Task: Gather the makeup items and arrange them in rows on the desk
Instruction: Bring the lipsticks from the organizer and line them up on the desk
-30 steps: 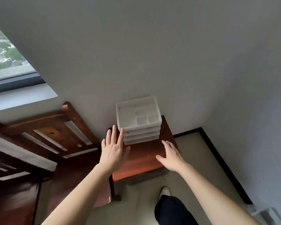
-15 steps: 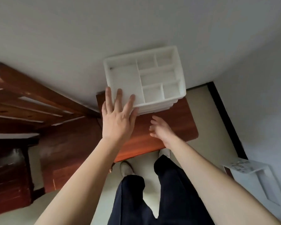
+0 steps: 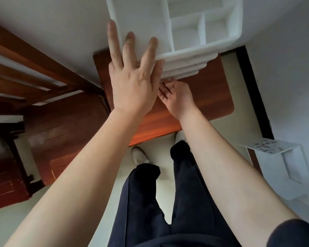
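- We are seeing a plain white organiser (image 3: 200, 56) and a reddish-brown, wood-grained worktop (image 3: 212, 97).
- We are wearing dark navy trousers (image 3: 185, 193) and white shoes (image 3: 138, 155).
- We are standing on a cream floor (image 3: 239, 86).

Top edge cuts off the far part of white organizer (image 3: 185, 32); left grip (image 3: 132, 82) covers its near-left corner. Fingertips of right grip (image 3: 177, 95) hidden at its lowest tier. Markings on white stand (image 3: 268, 147) too small to read

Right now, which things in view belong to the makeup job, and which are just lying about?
Job: white organiser; left hand flat on its top tray; right hand at its base. No makeup visible.
Lying about: slatted wooden chair; white stand.
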A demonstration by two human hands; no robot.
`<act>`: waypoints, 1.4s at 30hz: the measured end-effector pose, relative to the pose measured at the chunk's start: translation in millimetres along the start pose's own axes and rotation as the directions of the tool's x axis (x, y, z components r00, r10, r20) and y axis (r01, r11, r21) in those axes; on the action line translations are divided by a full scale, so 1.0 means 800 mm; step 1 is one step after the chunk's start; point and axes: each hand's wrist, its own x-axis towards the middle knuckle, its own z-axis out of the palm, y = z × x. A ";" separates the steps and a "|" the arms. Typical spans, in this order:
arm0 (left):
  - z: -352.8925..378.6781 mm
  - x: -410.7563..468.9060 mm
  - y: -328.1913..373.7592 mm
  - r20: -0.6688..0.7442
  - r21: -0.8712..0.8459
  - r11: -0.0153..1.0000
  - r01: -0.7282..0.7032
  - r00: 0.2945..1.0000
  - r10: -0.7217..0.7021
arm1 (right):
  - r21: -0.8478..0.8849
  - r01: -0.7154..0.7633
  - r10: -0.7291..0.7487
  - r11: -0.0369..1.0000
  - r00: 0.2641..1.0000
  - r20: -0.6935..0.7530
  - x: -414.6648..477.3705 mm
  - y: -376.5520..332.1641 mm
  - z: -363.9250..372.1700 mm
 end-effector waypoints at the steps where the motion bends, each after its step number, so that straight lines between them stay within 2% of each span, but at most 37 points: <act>1: 0.000 0.000 0.000 -0.004 0.004 1.000 -0.002 1.000 0.002 | 0.020 0.001 -0.002 1.000 1.000 0.010 0.002 0.000 0.001; 8: 0.001 0.000 0.003 -0.044 0.057 0.998 0.008 0.999 -0.006 | 0.006 -0.031 0.030 1.000 0.996 0.086 -0.016 -0.001 -0.014; 17: -0.001 -0.001 0.006 -0.042 0.077 0.997 0.010 0.999 -0.007 | -0.081 -0.104 0.095 0.991 0.990 -0.106 -0.053 0.033 -0.086; 22: 0.000 0.000 0.006 -0.047 0.077 0.997 0.010 0.999 -0.006 | -0.116 -0.120 0.116 0.986 0.993 -0.037 -0.070 0.043 -0.109; 24: -0.001 -0.001 0.007 -0.034 0.085 0.996 0.007 0.999 -0.004 | -0.186 -0.119 0.108 0.975 0.992 -0.071 -0.074 0.038 -0.107; 26: -0.002 -0.002 0.006 -0.027 0.086 0.996 0.006 1.000 -0.004 | -0.360 -0.102 0.056 0.927 0.989 -0.137 -0.078 0.033 -0.107; 28: -0.001 -0.002 0.005 -0.035 0.079 0.997 0.003 0.999 0.000 | -0.610 -0.016 -0.106 0.792 0.981 -0.163 -0.083 0.027 -0.109; 29: 0.000 -0.002 0.004 -0.041 0.077 0.997 -0.001 0.999 0.004 | -0.731 0.066 -0.227 0.679 0.966 -0.124 -0.088 0.022 -0.109; 31: 0.003 -0.001 0.003 -0.054 0.063 0.998 -0.011 0.998 0.014 | -0.885 0.225 -0.430 0.408 0.902 0.032 -0.098 0.009 -0.106; 33: 0.003 0.000 0.001 -0.081 0.006 1.000 -0.022 0.996 0.022 | -0.931 0.318 -0.508 0.176 0.840 0.191 -0.107 -0.010 -0.097; 35: -0.002 -0.005 0.000 -0.103 -0.081 0.997 -0.001 0.995 -0.008 | -0.935 0.355 -0.494 -0.020 0.809 0.318 -0.104 -0.030 -0.087; 38: -0.007 -0.038 -0.006 -0.102 -0.255 0.964 0.077 0.989 -0.106 | -0.901 0.354 -0.376 -0.249 0.823 0.427 -0.080 -0.049 -0.074; 40: -0.001 -0.070 -0.012 -0.035 -0.329 0.934 0.136 0.987 -0.156 | -0.871 0.348 -0.286 -0.347 0.845 0.452 -0.061 -0.051 -0.061; 42: 0.007 -0.102 -0.017 0.086 -0.359 0.908 0.215 0.977 -0.197 | -0.844 0.357 -0.231 -0.401 0.852 0.470 -0.044 -0.045 -0.045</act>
